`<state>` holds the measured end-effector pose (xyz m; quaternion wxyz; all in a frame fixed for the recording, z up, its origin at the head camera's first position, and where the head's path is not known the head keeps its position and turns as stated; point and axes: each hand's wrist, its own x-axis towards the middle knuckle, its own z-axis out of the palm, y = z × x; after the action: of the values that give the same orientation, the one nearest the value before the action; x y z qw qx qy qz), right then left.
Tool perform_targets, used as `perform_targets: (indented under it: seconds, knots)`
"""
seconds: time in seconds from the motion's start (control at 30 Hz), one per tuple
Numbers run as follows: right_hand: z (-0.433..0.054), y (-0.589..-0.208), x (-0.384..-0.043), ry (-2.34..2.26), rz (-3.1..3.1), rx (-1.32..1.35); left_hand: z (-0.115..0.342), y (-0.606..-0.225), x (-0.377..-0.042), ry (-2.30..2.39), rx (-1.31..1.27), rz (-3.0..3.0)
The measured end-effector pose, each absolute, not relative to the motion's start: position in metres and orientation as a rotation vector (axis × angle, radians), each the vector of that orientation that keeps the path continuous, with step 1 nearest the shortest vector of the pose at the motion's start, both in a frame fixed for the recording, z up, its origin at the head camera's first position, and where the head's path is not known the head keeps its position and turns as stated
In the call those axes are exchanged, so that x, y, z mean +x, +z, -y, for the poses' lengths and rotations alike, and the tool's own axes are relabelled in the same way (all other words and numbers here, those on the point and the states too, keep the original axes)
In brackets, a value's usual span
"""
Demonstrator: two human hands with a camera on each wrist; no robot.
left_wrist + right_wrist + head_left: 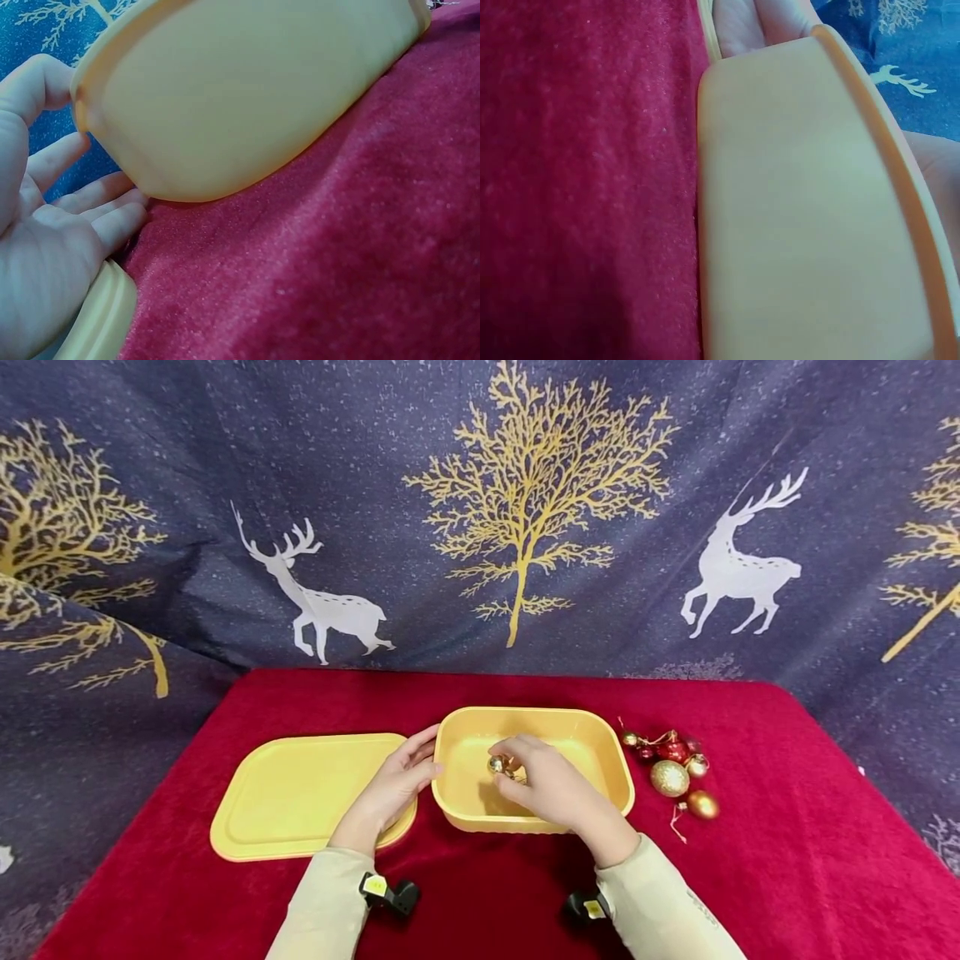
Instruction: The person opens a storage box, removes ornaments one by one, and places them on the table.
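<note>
A yellow plastic box (525, 825) stands on the red cloth, its inside facing up. Down inside it, my right hand (551, 781) has its thumb and fingers curled about a small shiny gold ball ornament (496, 764); more gold shows just under the fingers. My left hand (393, 785) is against the left end of the box, thumb at the rim and the other fingers stretched along the side in the left wrist view. In the right wrist view the box wall (802, 202) covers most of the right hand (937, 180).
Left of the box lies a yellow lid (300, 793), partly under the left forearm. To the right is a cluster of Christmas ornaments: a glittery gold ball (669, 778), a red ball (672, 749), a matte gold ball (702, 804) and several smaller ones. A dark blue curtain (450, 410) hangs behind the table.
</note>
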<state>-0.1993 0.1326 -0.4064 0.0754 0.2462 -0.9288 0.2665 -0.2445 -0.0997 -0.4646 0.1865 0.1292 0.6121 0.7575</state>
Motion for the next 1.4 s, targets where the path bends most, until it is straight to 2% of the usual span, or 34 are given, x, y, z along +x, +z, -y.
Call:
perform_targets:
  seconds: [0.27,0.67,1.17,1.4]
  knots:
    - [-0.140,-0.399,-0.197,0.903,2.722,0.725,0.098,-0.463,-0.244,2.136,0.374,-1.736]
    - [-0.142,-0.408,-0.189,0.870,2.686,0.711,0.095,-0.470,-0.235,2.126,0.321,-1.856]
    - [-0.143,-0.407,-0.195,0.849,2.600,0.739,0.094,-0.470,-0.233,2.225,0.245,-1.843]
    - [-0.152,-0.403,-0.199,0.909,2.598,0.697,0.095,-0.470,-0.233,2.238,0.298,-1.827]
